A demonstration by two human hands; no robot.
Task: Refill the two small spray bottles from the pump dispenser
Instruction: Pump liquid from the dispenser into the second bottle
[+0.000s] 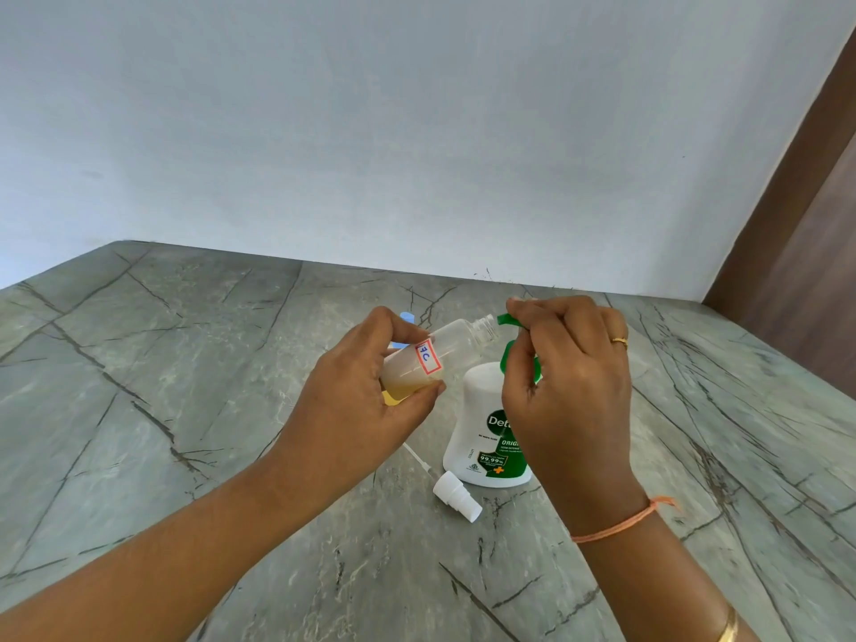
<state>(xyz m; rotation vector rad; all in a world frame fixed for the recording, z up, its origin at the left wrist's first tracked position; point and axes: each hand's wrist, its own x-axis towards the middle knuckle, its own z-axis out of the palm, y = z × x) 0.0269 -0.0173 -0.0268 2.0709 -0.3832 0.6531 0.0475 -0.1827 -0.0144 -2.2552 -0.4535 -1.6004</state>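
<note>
My left hand [370,391] grips a small clear spray bottle [456,340] with a red-bordered label. The bottle is tilted, its open neck pointing right at the green pump nozzle [507,319], and some yellowish liquid sits in its lower end. A white pump dispenser [477,419] with a green label stands on the countertop. My right hand [569,373] rests closed on top of its green pump head. The bottle's white spray cap [456,495] with its thin tube lies on the counter in front of the dispenser. A bit of blue shows behind my left hand; I cannot tell what it is.
The grey marble-patterned countertop [185,363] runs back to a pale wall [417,132]. A brown wooden panel [796,252] stands at the right.
</note>
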